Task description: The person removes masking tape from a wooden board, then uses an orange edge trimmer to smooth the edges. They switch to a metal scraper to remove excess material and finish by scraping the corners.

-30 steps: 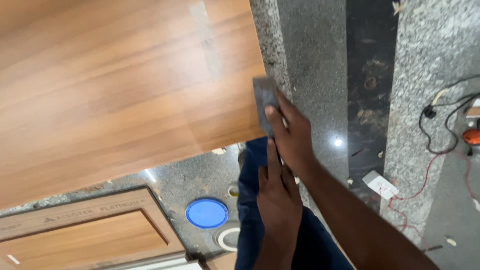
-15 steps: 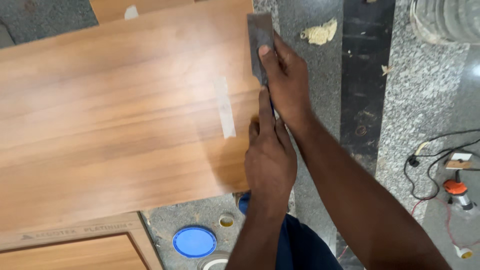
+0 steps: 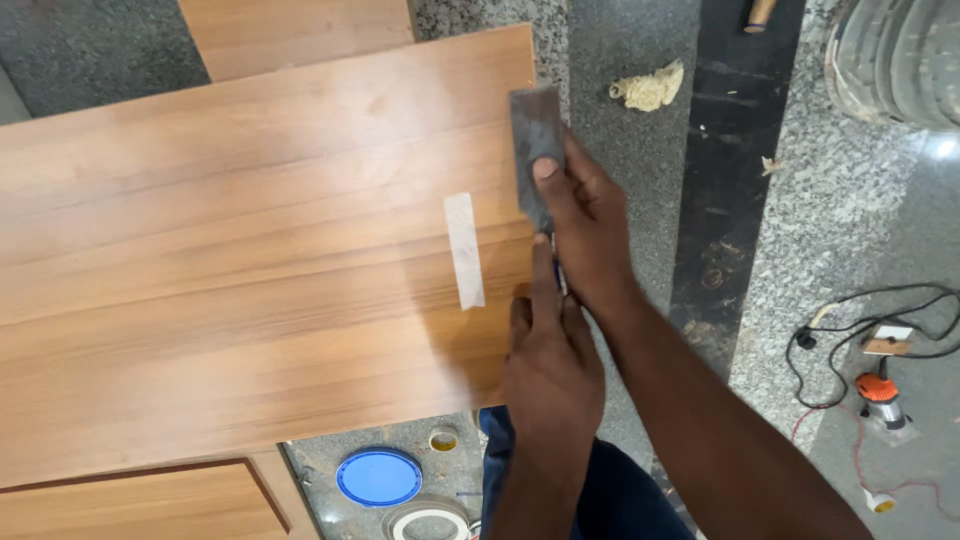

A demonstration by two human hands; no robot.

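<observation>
Blue plastic lid (image 3: 379, 477) and a tape roll (image 3: 430, 520) are lying nearest, on the speckled stone floor (image 3: 640, 180). Above them, the left hand (image 3: 550, 375) is pressing flat, fingers extended, on the right edge of the wood-grain board (image 3: 230, 270). Just beyond, the right hand (image 3: 590, 225) is gripping a grey sanding block (image 3: 536, 150) against that edge, beside a strip of pale tape (image 3: 464, 250). Farther off, a crumpled rag (image 3: 648, 88) is lying.

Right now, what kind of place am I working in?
Probably a carpentry or fit-out site, set up on a stone floor. A large wood-grain board is being worked at its edge, a power tool lies with its cords, and tape rolls sit nearby.
</observation>
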